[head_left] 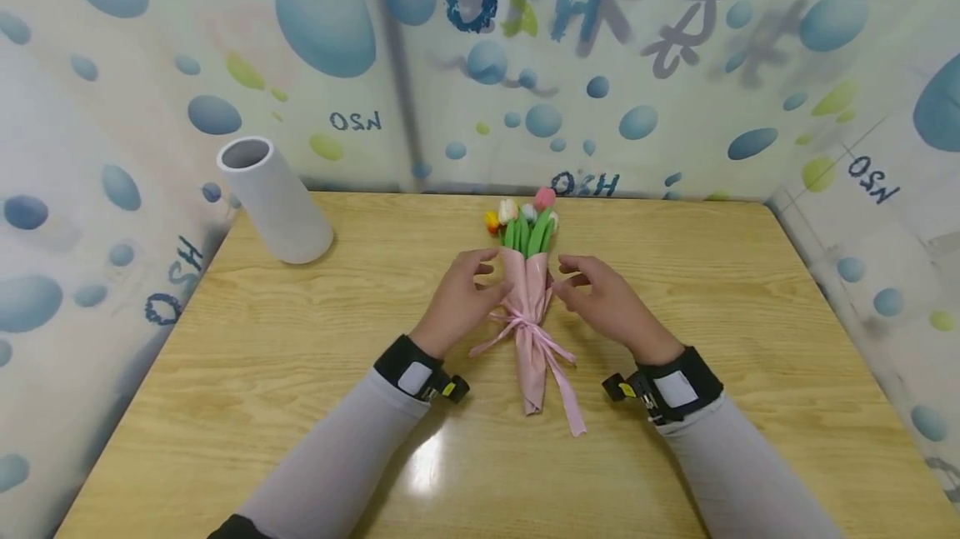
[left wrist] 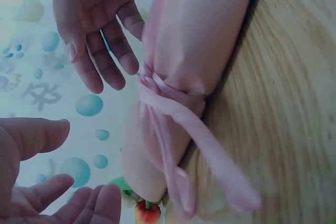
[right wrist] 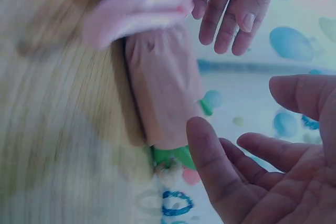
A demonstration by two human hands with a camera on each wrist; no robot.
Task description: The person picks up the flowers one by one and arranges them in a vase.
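A bouquet of tulips [head_left: 527, 228], wrapped in pink paper [head_left: 531, 372] and tied with a pink ribbon [head_left: 521, 321], lies on the wooden table with its blooms pointing away from me. My left hand [head_left: 463, 299] hovers by the left side of the wrap, fingers loosely bent and gripping nothing. Opposite it, my right hand [head_left: 609, 299] is held the same way near the wrap's right edge. Both wrist views show spread, relaxed fingers around the paper [left wrist: 205, 30]. Whether any fingertip touches the paper I cannot tell.
A white vase [head_left: 281, 210] with an open top stands at the table's back left. Patterned curtains [head_left: 487, 106] with blue and green dots hang behind and along both sides. The ribbon's long tails [head_left: 568, 401] trail over the wooden tabletop [head_left: 300, 381].
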